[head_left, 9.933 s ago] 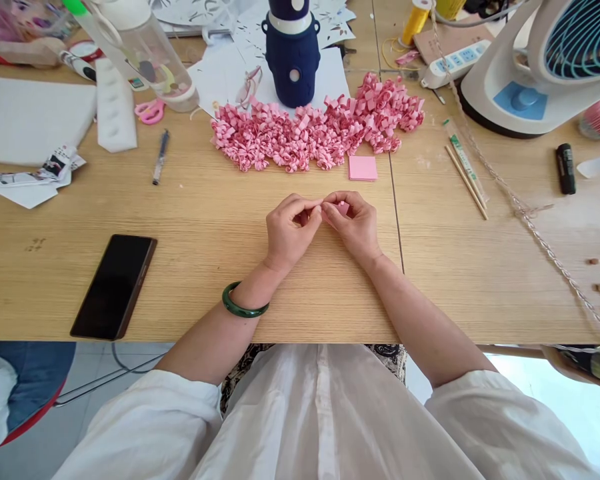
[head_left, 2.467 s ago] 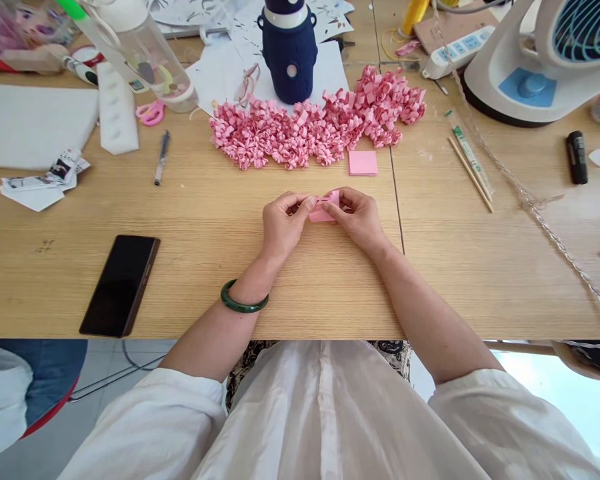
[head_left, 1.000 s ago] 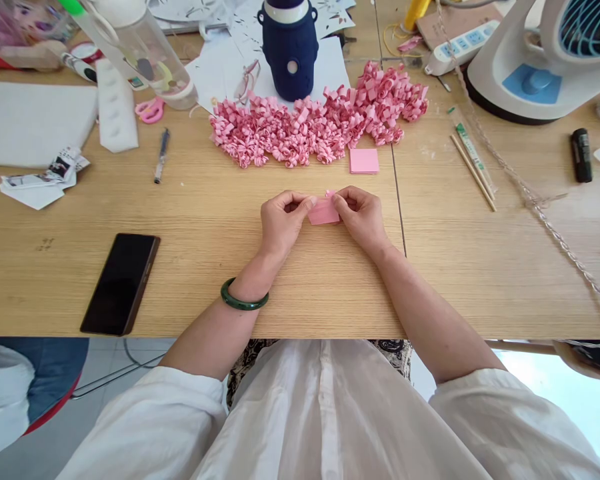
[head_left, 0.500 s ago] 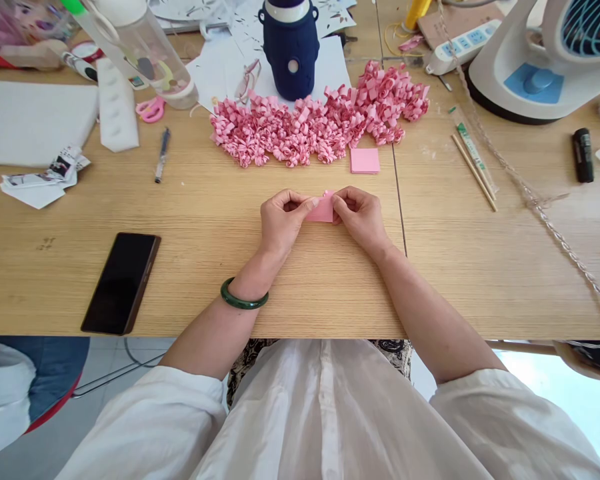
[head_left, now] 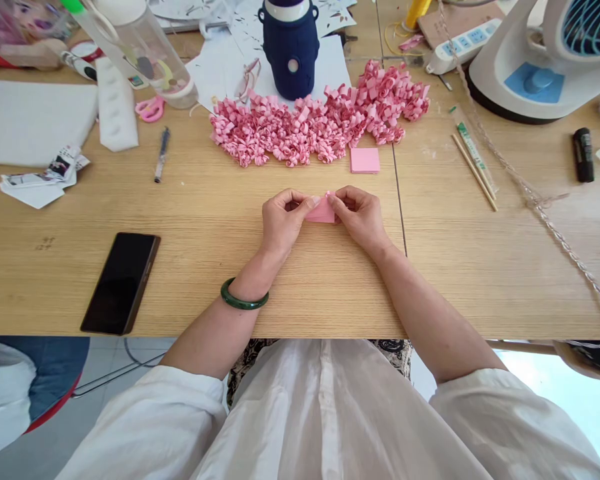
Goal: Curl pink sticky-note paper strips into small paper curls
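Note:
Between my two hands, just above the wooden table, is a small pink sheet of paper [head_left: 321, 211] with a tiny curl at its top edge. My left hand [head_left: 283, 217] pinches its left side between thumb and fingers. At the right end of the top edge, my right hand [head_left: 361, 215] is closed on the paper near the curl. A small stack of pink paper [head_left: 365, 160] lies beyond my right hand. Farther back stretches a long heap of curled pink paper flowers [head_left: 293, 130].
A dark blue bottle [head_left: 291, 53] stands behind the flowers. To the left lie a phone [head_left: 121, 283], a pen [head_left: 163, 155] and pink scissors [head_left: 151, 109]. On the right are wooden sticks [head_left: 475, 172], a fan [head_left: 525, 73], a power strip [head_left: 464, 47] and a hanging twisted cord [head_left: 555, 233].
The pink sheet has shifted slightly to the right and tilted a little. My right fingertips have moved slightly left along its top edge; my left hand hardly moved.

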The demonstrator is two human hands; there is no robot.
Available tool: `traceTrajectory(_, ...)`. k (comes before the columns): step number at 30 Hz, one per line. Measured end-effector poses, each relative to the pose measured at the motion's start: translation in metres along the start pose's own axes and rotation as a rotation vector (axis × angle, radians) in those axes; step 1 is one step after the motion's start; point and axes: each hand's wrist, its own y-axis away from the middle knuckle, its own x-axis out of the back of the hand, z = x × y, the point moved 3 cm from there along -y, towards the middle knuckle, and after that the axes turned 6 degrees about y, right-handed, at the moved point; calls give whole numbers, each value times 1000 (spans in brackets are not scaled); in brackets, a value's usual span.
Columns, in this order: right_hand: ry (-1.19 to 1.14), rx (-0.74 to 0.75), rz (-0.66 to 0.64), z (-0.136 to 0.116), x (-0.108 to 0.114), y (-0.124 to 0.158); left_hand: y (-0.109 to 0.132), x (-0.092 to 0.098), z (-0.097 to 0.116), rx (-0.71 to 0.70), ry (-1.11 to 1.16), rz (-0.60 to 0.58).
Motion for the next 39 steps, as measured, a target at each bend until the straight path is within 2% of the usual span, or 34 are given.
traceTrajectory(8,12,3,0,2,0,-1,1,-2,5,64,45,-42)
traceTrajectory(20,10,-18,-27,2,0,0,-1,1,-2,6,57,14)
traceTrajectory(25,7,-27,-52,0,0,1,0,2,-1,-24,36,-11)
traceTrajectory(29,-48,-60,-38,2,-1,0,0,1,2,28,69,-42)
traceTrajectory(33,-70,-74,-12,4,-1,-1,-1,2,4,60,114,-21)
traceTrajectory(39,-64,-75,-20,5,0,-1,0,3,5,-25,-22,-72)
